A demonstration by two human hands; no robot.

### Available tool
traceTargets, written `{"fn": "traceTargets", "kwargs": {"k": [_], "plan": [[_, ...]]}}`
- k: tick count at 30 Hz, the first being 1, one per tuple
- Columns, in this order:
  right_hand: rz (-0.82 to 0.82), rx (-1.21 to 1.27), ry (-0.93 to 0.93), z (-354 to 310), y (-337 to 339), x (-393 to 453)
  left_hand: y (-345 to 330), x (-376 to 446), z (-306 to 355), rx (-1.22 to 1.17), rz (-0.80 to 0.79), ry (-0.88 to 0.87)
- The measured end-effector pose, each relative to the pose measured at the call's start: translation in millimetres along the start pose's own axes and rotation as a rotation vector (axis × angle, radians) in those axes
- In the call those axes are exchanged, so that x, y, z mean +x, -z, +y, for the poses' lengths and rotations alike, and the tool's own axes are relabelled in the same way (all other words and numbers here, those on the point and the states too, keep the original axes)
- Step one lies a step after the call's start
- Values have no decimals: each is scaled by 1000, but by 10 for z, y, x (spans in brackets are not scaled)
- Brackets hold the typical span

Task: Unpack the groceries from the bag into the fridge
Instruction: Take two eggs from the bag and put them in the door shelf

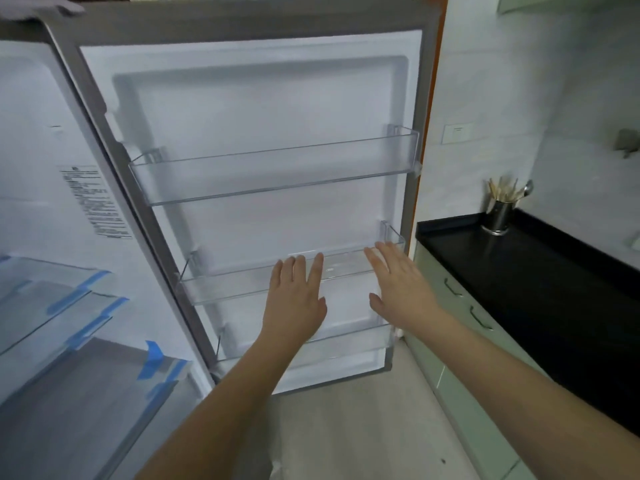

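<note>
The fridge door [263,109] stands wide open in front of me, white inside with three clear plastic door bins. The top bin [277,174] and the middle bin [242,284] hold nothing; the lowest bin [349,344] is partly behind my arms. My left hand [294,299] is held flat, fingers apart, in front of the middle bin. My right hand [398,282] is spread the same way beside it, near the bin's right end. Neither hand holds anything. The fridge interior [38,168] is at the left. No bag or groceries are in view.
Glass shelves with blue tape [69,306] jut out at the lower left of the fridge. To the right is a black countertop [540,271] with a metal utensil holder [497,216], above pale green cabinets [460,341]. Light floor [346,427] lies below.
</note>
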State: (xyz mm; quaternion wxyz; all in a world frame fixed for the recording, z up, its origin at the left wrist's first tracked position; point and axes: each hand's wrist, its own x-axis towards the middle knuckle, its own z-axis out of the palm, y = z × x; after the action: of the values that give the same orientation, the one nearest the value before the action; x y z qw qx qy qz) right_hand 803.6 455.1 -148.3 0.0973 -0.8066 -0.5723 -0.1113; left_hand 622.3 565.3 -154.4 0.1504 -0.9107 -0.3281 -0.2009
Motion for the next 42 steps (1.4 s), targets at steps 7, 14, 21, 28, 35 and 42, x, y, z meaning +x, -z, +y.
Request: {"fn": "traceTargets", "kwargs": {"k": [7,14,21,28,35,42], "plan": [[-36,91,-28,-34,171,-296,229,58,22,-65,-106,30],[-59,80,-3,88,547,-800,627,-234,339,-69,-129,1],[-34,-24,1,158,826,-1346,1042,-635,925,-100,-238,36],[1,-28,9,188,991,-1760,1192,-999,1156,6,-70,-30],[48,-36,-117,191,1093,-2198,1222,-1179,1171,25,-85,-105],[6,-53,-283,-79,1031,-2670,1222,-1393,1176,-177,-99,-226]]}}
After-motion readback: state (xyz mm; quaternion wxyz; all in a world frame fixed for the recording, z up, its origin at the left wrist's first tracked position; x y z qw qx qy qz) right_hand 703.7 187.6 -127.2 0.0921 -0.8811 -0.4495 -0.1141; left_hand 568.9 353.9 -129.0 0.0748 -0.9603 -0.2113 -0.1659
